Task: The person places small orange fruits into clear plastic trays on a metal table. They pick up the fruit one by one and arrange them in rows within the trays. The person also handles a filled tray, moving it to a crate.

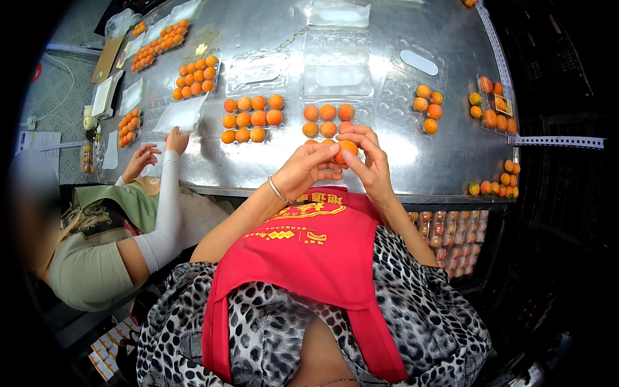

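Both my hands meet just past the near edge of the metal table. My right hand grips a round orange fruit between thumb and fingers. The thumb and fingertips of my left hand pinch the same fruit from its left side. Directly beyond lies a clear plastic tray with rows of the same fruit in its hollows. My hands partly cover its front row. Its clear lid lies folded open on the far side.
A filled clear tray lies left, a partly filled one right. Loose fruit sits at the right corner. At left, a co-worker's hand touches a white pad. Packed fruit stands below the table's edge.
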Demonstrator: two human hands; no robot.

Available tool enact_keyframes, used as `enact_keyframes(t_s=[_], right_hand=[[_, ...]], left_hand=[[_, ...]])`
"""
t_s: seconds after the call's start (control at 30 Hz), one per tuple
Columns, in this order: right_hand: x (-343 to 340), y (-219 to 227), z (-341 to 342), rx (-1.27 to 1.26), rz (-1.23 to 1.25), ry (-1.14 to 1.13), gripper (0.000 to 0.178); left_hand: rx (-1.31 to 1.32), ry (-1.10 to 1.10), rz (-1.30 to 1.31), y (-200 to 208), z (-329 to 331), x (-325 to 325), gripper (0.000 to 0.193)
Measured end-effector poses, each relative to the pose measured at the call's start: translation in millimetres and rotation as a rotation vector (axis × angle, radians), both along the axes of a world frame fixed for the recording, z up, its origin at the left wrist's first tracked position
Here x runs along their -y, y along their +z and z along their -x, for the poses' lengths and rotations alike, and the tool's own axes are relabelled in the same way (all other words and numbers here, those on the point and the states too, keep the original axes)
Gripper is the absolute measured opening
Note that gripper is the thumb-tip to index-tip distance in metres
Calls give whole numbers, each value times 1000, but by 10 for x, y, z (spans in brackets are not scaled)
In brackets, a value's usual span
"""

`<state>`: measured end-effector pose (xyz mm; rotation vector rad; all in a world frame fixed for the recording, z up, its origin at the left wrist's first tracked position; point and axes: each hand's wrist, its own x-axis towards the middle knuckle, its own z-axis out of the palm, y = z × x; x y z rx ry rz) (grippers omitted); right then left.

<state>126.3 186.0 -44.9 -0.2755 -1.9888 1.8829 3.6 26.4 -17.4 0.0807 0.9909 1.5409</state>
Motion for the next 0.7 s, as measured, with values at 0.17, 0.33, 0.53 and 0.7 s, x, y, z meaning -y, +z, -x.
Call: enact_keyframes(t_s=[0.17, 0.33, 0.53, 0.7], right_hand=[[26, 66, 14, -19, 132, -33, 33], [72, 121, 29, 48, 421, -207, 43], [-32, -181, -94, 219, 392, -350, 42], [-128, -326, -199, 303, 360, -250, 34]], left_hand=[[43, 34, -27, -24, -31, 4, 35], [85, 61, -71, 6, -25, 7, 41], [93, 107, -80, 8, -34, 8, 42], [15, 108, -87, 18, -44, -8, 45]])
